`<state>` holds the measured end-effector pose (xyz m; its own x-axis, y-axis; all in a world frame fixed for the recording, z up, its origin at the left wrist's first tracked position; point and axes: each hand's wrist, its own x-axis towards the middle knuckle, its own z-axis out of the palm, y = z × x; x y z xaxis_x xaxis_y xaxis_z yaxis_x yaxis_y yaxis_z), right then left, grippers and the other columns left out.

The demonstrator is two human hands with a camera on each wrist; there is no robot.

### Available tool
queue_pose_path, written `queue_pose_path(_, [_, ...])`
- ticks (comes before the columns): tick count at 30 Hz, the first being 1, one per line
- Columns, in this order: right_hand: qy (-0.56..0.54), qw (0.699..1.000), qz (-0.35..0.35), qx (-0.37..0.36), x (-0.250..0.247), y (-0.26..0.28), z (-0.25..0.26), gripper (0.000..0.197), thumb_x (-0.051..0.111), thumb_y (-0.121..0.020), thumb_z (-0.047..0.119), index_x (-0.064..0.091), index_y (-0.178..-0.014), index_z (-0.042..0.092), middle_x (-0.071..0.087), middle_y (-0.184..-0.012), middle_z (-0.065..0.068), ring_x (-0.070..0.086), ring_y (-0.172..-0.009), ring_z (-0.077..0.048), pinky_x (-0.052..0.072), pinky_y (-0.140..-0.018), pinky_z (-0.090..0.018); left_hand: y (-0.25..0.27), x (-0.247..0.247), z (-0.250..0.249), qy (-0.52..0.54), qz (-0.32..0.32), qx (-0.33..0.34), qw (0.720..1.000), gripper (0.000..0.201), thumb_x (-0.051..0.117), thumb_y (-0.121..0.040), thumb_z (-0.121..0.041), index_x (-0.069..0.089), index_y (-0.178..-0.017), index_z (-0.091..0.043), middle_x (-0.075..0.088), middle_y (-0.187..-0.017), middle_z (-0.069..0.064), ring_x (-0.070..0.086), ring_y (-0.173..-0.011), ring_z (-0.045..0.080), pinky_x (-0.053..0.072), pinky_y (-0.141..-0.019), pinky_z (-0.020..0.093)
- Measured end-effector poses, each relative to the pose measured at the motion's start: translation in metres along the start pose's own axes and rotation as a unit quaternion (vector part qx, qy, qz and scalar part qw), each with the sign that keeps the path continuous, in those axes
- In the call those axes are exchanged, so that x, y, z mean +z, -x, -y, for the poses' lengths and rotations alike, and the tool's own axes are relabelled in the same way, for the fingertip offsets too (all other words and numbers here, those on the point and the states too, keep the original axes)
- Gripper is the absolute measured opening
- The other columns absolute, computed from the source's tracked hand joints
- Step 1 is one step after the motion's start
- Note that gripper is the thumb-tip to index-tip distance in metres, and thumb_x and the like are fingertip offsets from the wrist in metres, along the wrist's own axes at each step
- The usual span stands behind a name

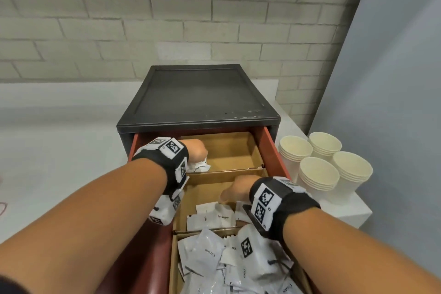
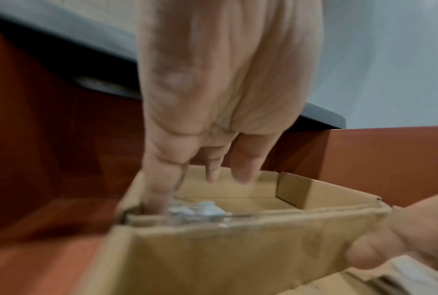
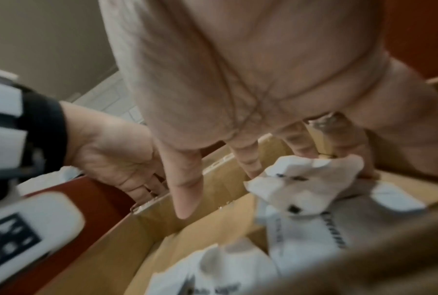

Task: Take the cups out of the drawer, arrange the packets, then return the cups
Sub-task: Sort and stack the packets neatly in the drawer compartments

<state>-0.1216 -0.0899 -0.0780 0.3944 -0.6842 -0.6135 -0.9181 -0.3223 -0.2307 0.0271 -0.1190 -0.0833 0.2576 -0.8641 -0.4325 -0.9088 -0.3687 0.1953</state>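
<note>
The red-brown drawer (image 1: 272,152) stands pulled out, split by cardboard dividers into compartments. My left hand (image 1: 197,150) reaches into the far compartment, its straight fingers (image 2: 159,191) touching a few white packets (image 1: 199,166) in the left corner. In the middle compartment my right hand (image 1: 235,190) pinches a crumpled white packet (image 3: 301,179) between thumb and fingers, above other sugar packets (image 1: 214,217). A heap of packets (image 1: 222,260) fills the near compartment. The paper cups (image 1: 319,172) stand in several stacks on the counter right of the drawer.
The drawer belongs to a dark cabinet (image 1: 198,93) on a white counter (image 1: 47,150) against a brick wall. The cup stacks sit close to the counter's right edge (image 1: 358,207). The right half of the far compartment (image 1: 235,153) shows bare cardboard.
</note>
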Motion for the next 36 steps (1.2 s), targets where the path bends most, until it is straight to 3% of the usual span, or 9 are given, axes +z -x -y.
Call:
queue_pose_path(3, [-0.003,1.000,0.002,0.024,0.009,-0.004,0.002,0.071,0.051,-0.089,0.052,0.029,-0.145,0.014,0.027,-0.149,-0.016,0.028,-0.138,-0.034,0.026,-0.114,-0.042,-0.005,0.007,-0.004,-0.083,0.045,0.025,0.995,0.041,0.035,-0.100,-0.013,0.043,-0.137,0.004,0.049,-0.138,0.015,0.051,-0.107,0.028,0.041,-0.087,0.029])
queue_pose_path(7, [-0.101,0.995,0.014,0.005,0.023,-0.016,0.012,0.095,0.070,-0.072,0.055,0.020,-0.148,0.025,0.011,-0.150,-0.009,0.031,-0.135,-0.033,0.036,-0.106,-0.042,-0.013,0.009,-0.004,-0.109,0.055,0.018,0.992,0.041,0.037,-0.099,-0.015,0.047,-0.136,-0.001,0.048,-0.140,0.011,0.049,-0.120,0.027,0.036,-0.105,0.034])
queue_pose_path(11, [-0.069,0.997,-0.004,-0.030,0.036,-0.022,0.024,0.085,0.076,-0.066,0.051,0.036,-0.137,0.027,0.026,-0.131,-0.005,0.039,-0.124,-0.030,0.045,-0.098,-0.043,-0.010,0.003,-0.002,-0.089,0.060,0.027,0.994,0.042,0.038,-0.099,-0.009,0.043,-0.141,-0.009,0.042,-0.147,0.006,0.040,-0.134,0.024,0.033,-0.107,0.031])
queue_pose_path(15, [-0.031,0.999,-0.008,-0.030,0.043,-0.032,0.033,0.070,0.076,-0.067,0.045,0.042,-0.126,0.028,0.029,-0.125,-0.007,0.037,-0.122,-0.033,0.045,-0.097,-0.044,-0.008,0.006,-0.002,-0.071,0.035,-0.008,0.997,0.052,0.053,-0.095,-0.022,0.037,-0.143,-0.008,0.052,-0.136,0.011,0.054,-0.121,0.025,0.044,-0.099,0.031])
queue_pose_path(18, [-0.003,1.000,-0.014,-0.020,0.051,-0.041,0.040,0.073,0.076,-0.069,0.043,0.039,-0.130,0.026,0.033,-0.133,-0.010,0.038,-0.124,-0.037,0.042,-0.101,-0.046,-0.011,0.008,-0.005,-0.096,0.040,-0.024,0.994,0.052,0.054,-0.094,-0.032,0.043,-0.138,-0.005,0.054,-0.134,0.010,0.053,-0.121,0.025,0.042,-0.099,0.032])
queue_pose_path(25, [0.117,0.993,0.021,0.011,0.049,-0.050,0.047,0.074,0.064,-0.079,0.050,0.031,-0.138,0.021,0.012,-0.142,-0.014,0.021,-0.133,-0.043,0.034,-0.107,-0.050,-0.014,0.010,-0.010,-0.117,0.044,-0.033,0.992,0.038,0.052,-0.094,-0.026,0.055,-0.126,-0.006,0.058,-0.129,0.010,0.055,-0.114,0.027,0.043,-0.095,0.033])
queue_pose_path(28, [0.082,0.996,0.006,-0.032,0.048,-0.044,0.045,0.066,0.068,-0.080,0.041,0.040,-0.134,0.017,0.025,-0.141,-0.013,0.036,-0.129,-0.040,0.041,-0.103,-0.046,-0.016,0.010,-0.008,-0.074,0.043,-0.020,0.996,0.042,0.055,-0.092,-0.023,0.050,-0.130,-0.006,0.058,-0.127,0.011,0.053,-0.096,0.022,0.044,-0.093,0.032])
queue_pose_path(31, [0.023,0.995,-0.025,-0.090,0.049,-0.040,0.042,0.056,0.074,-0.074,0.032,0.053,-0.123,0.015,0.057,-0.126,-0.010,0.057,-0.110,-0.032,0.051,-0.091,-0.040,-0.015,0.009,-0.005,0.010,0.036,-0.019,0.999,0.047,0.059,-0.091,-0.020,0.046,-0.134,-0.005,0.057,-0.128,0.012,0.055,-0.104,0.022,0.046,-0.095,0.032])
queue_pose_path(36, [0.045,0.994,-0.006,-0.101,0.043,-0.033,0.040,0.059,0.070,-0.078,0.031,0.047,-0.129,0.013,0.058,-0.122,-0.009,0.057,-0.111,-0.031,0.050,-0.093,-0.039,-0.001,0.003,0.005,0.169,0.001,-0.007,0.986,0.043,0.056,-0.091,-0.009,0.046,-0.133,-0.007,0.055,-0.128,0.014,0.056,-0.114,0.029,0.051,-0.095,0.040])
